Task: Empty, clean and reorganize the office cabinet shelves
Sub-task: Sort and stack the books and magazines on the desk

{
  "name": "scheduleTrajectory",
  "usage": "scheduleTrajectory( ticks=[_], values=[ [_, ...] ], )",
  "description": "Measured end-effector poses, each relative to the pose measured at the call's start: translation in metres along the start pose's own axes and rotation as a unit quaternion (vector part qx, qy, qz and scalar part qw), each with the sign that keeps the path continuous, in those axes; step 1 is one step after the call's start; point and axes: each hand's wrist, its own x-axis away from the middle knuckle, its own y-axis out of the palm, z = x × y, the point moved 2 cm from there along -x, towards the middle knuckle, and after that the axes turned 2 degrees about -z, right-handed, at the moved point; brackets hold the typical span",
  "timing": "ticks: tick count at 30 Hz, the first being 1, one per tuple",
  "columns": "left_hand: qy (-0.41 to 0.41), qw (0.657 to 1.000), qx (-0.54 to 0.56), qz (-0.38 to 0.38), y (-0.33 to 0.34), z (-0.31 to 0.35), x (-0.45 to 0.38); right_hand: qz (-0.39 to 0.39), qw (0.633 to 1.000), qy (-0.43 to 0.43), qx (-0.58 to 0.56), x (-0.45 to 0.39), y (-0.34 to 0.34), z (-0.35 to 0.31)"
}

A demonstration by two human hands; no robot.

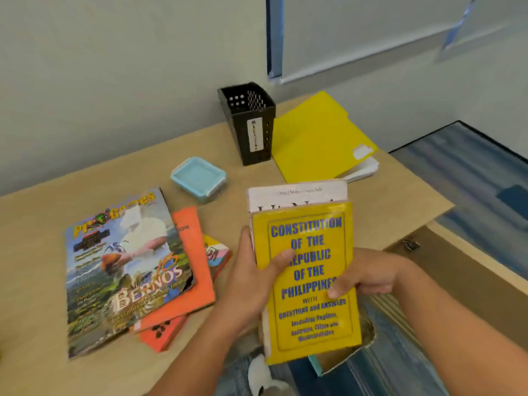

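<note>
I hold a yellow book point(311, 284) titled "Constitution of the Republic of the Philippines" upright in front of me, with a white book point(297, 195) stacked behind it. My left hand point(257, 275) grips the left edge of the pair, thumb across the yellow cover. My right hand point(368, 277) grips the right edge, thumb on the cover. Both books are lifted above the near edge of the wooden cabinet top point(43, 218).
On the cabinet top lie a magazine point(120, 270) over orange books point(194, 270), a light blue tray point(198, 177), a black mesh bin point(250, 121) with a white label, and a yellow folder point(317, 138) over white papers. Blue carpet point(471, 167) lies to the right.
</note>
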Motion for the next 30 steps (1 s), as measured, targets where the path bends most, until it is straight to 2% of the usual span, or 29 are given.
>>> scheduleTrajectory(
  ticks=[4, 6, 8, 11, 13, 15, 16, 18, 21, 23, 24, 25, 27, 30],
  values=[
    [-0.013, 0.998, -0.057, -0.036, 0.070, -0.028, 0.011, 0.016, 0.999, 0.039, -0.019, 0.064, -0.025, 0.058],
    [-0.040, 0.992, -0.110, -0.051, 0.103, -0.043, 0.021, 0.052, 0.993, 0.095, 0.040, 0.097, -0.034, 0.087],
    [-0.072, 0.982, -0.165, -0.056, 0.134, -0.058, 0.030, 0.096, 0.991, 0.091, 0.028, 0.118, -0.047, 0.119],
    [-0.112, 0.959, -0.251, -0.073, 0.169, -0.073, 0.042, 0.062, 0.985, -0.006, -0.162, 0.131, -0.049, 0.147],
    [-0.101, 0.966, -0.239, -0.024, 0.166, -0.070, 0.046, 0.063, 0.973, -0.013, -0.219, 0.135, -0.044, 0.150],
    [-0.051, 0.971, -0.191, 0.137, 0.131, -0.056, 0.051, 0.015, 0.973, 0.012, -0.231, 0.135, -0.033, 0.144],
    [-0.025, 0.952, -0.190, 0.238, 0.099, -0.046, 0.058, -0.012, 0.979, 0.024, -0.204, 0.132, -0.026, 0.133],
    [-0.001, 0.892, -0.244, 0.380, 0.032, -0.034, 0.064, 0.012, 0.993, 0.031, -0.110, 0.121, -0.024, 0.119],
    [-0.069, 0.795, -0.366, 0.480, -0.066, -0.037, 0.077, 0.051, 0.998, 0.031, 0.011, 0.090, -0.013, 0.091],
    [-0.160, 0.742, -0.388, 0.522, -0.115, -0.046, 0.083, 0.063, 0.998, 0.015, 0.022, 0.060, -0.002, 0.072],
    [-0.209, 0.727, -0.373, 0.537, -0.135, -0.052, 0.087, 0.056, 0.998, -0.003, 0.001, 0.043, 0.008, 0.064],
    [-0.255, 0.720, -0.344, 0.546, -0.151, -0.057, 0.090, 0.043, 0.999, -0.020, -0.022, 0.025, 0.019, 0.053],
    [-0.307, 0.736, -0.236, 0.556, -0.181, -0.077, 0.092, 0.036, 0.998, -0.032, -0.051, -0.011, 0.045, 0.033],
    [-0.257, 0.788, -0.087, 0.552, -0.210, -0.102, 0.089, 0.057, 0.993, -0.039, -0.100, -0.071, 0.079, 0.013]
  ],
)
